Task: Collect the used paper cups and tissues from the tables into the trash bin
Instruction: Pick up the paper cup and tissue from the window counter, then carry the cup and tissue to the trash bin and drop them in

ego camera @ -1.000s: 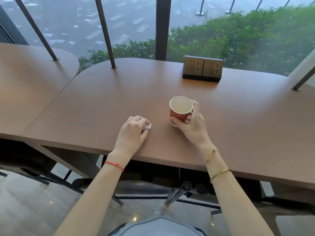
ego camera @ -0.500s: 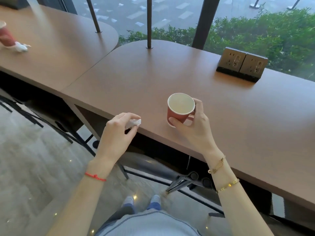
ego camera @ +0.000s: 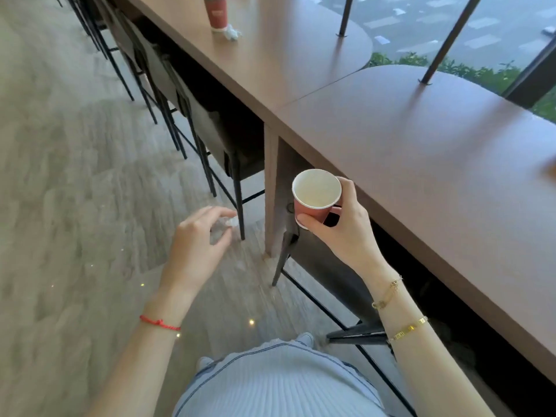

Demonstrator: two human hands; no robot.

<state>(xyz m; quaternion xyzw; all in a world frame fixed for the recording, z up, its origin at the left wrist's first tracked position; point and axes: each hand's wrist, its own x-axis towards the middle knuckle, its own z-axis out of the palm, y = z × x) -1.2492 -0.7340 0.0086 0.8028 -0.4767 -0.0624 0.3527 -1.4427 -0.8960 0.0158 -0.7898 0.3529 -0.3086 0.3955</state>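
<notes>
My right hand (ego camera: 341,228) grips a small red paper cup (ego camera: 314,195), white inside and seemingly empty, held upright off the table's near edge. My left hand (ego camera: 197,246) is out over the floor and pinches a small crumpled white tissue (ego camera: 232,221) at its fingertips; the hand is motion-blurred. Farther along the left table (ego camera: 270,52) stands a second red paper cup (ego camera: 215,12) with a crumpled white tissue (ego camera: 232,34) lying beside it. No trash bin is in view.
Two brown tables (ego camera: 421,152) run along the window, with slanted black posts (ego camera: 442,40) at their far edge. Black-legged stools (ego camera: 210,136) are tucked under the tables. Open wood-look floor (ego camera: 75,191) lies to the left.
Both hands have lifted off the table with the cup and tissue. The view has swung left, so the second cup and tissue on the left table are now ahead.
</notes>
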